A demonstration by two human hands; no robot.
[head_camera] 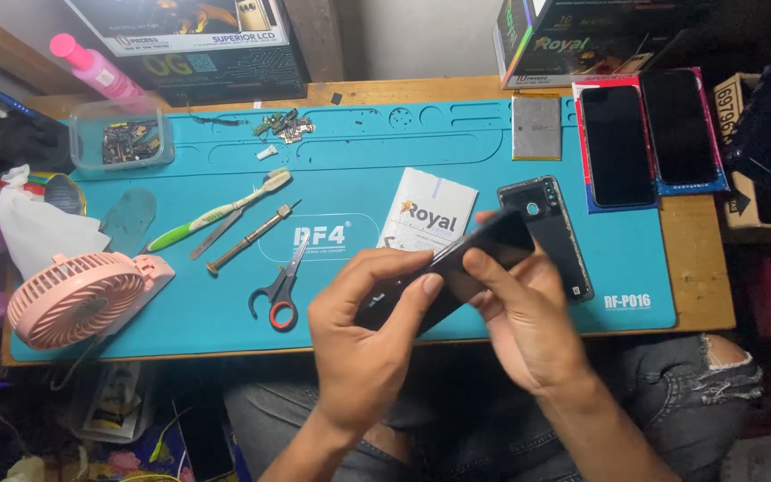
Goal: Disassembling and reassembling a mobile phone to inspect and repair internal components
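Both my hands hold one black phone (484, 253) tilted above the front edge of a blue work mat (359, 152). My left hand (369, 344) grips its lower end, thumb on the face. My right hand (521, 312) holds the upper part, fingers curled around its edge. A black phone back cover (559, 234) with a camera hole lies on the mat just right of my hands. A white paper packet (427, 219) lies behind the phone.
Scissors (283, 290), a screwdriver (252, 236), a toothbrush (220, 211) and tweezers lie at mid-left. A pink fan (78, 299) sits at the left edge, with a clear parts box (122, 136) behind it. Two dark phones (649, 134) and a battery (536, 128) lie at the right; boxes line the back.
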